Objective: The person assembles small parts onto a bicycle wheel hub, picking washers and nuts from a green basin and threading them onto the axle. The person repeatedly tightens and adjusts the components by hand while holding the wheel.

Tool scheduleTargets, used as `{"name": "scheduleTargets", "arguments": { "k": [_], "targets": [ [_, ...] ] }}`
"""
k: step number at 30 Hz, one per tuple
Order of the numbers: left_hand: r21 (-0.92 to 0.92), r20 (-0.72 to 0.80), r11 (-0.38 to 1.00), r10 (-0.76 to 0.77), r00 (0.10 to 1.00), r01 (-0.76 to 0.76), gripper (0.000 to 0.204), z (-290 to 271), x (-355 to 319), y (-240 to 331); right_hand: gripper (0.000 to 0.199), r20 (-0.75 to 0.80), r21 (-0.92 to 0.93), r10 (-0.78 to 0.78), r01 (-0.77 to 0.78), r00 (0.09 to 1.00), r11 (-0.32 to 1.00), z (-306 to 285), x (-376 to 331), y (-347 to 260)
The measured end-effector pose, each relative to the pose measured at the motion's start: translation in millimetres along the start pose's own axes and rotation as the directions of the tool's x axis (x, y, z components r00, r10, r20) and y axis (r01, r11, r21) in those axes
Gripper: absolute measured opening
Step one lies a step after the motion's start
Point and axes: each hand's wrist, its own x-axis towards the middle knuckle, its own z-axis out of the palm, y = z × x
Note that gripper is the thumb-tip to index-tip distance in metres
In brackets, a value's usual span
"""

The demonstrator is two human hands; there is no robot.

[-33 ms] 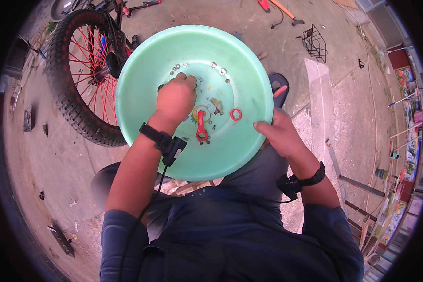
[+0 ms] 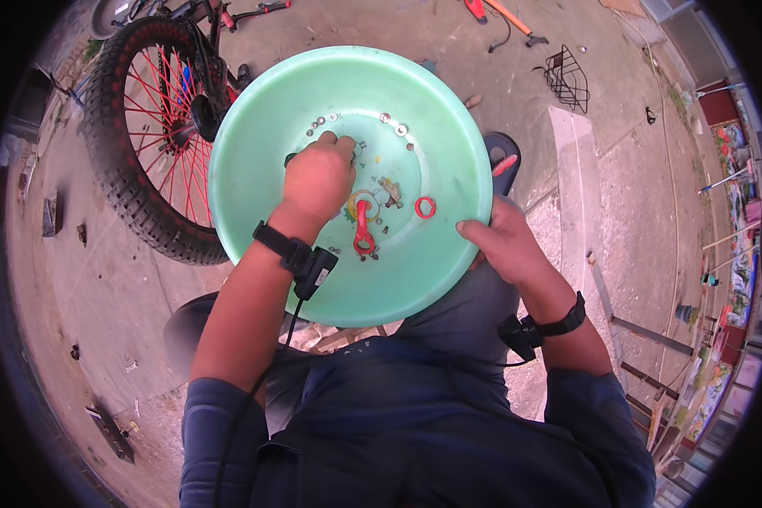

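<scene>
Bright, even daylight, soft shadows, heavy fisheye bending, perhaps slight blur at rim.

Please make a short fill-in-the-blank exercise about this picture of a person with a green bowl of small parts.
1. The left hand reaches into the round bowl, whose colour is ____.
2. The right hand grips the bowl at its ____.
3. The small ring lying apart inside the bowl is ____.
4. Behind the bowl stands a bicycle wheel with red ____.

Missing words: green; rim; red; spokes
</scene>
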Motion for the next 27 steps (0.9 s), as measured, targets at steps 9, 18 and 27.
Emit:
{"name": "scheduleTargets", "arguments": {
  "k": [9,18,27],
  "targets": [
    [0.037,0.072,0.999,-0.042,0.997,0.039,0.014,2.5,3.1,7.2,0.033,0.012,-0.022,0.013,-0.013,1.0,1.0,-2.4,0.7,-0.5],
    [-0.498,-0.126,0.864,-0.157,0.98,0.074,0.019,-92.2,-25.1,5.1,0.033,-0.092,0.079,0.12,-0.113,0.988,0.99,-5.0,3.6,2.4],
    [-0.904,0.231,0.299,-0.264,0.936,0.307,0.018,-145.8,-115.9,-27.3,0.031,-0.211,0.246,0.131,-0.077,0.969,0.966,-0.5,6.0,0.4]
  ]
}}
